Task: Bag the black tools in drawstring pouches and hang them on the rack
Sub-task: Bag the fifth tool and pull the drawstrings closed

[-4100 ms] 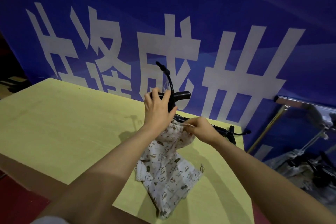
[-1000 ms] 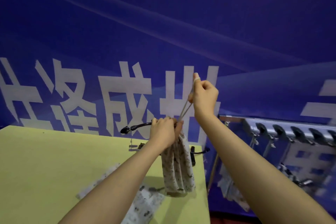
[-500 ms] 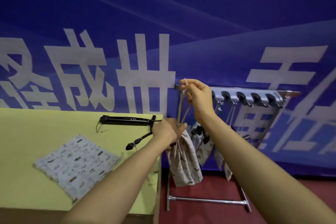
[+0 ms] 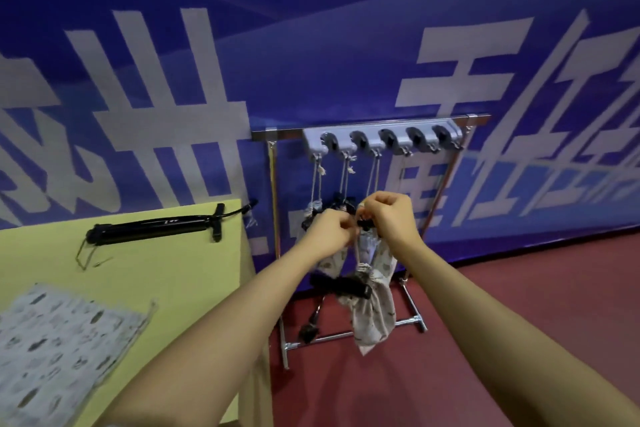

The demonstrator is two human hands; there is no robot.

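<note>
Pinching drawstring [image 4: 356, 253] with your left hand [image 4: 332, 230] and right hand [image 4: 389, 215] | pouch [image 4: 372, 317] dangles before rack [image 4: 381, 139] | black tool [image 4: 341, 285] protrudes

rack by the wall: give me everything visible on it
The rack is a shiny metal-tube frame standing upright on the red floor, right of the yellow table and against the blue banner. Its top bar carries a grey strip with five round black clamps and small hooks beneath. Patterned pouches hang by cords from the three leftmost hooks; the other hooks look free. A low crossbar joins its feet. Both hands hold another pouch in front of it, not hooked yet.
</note>
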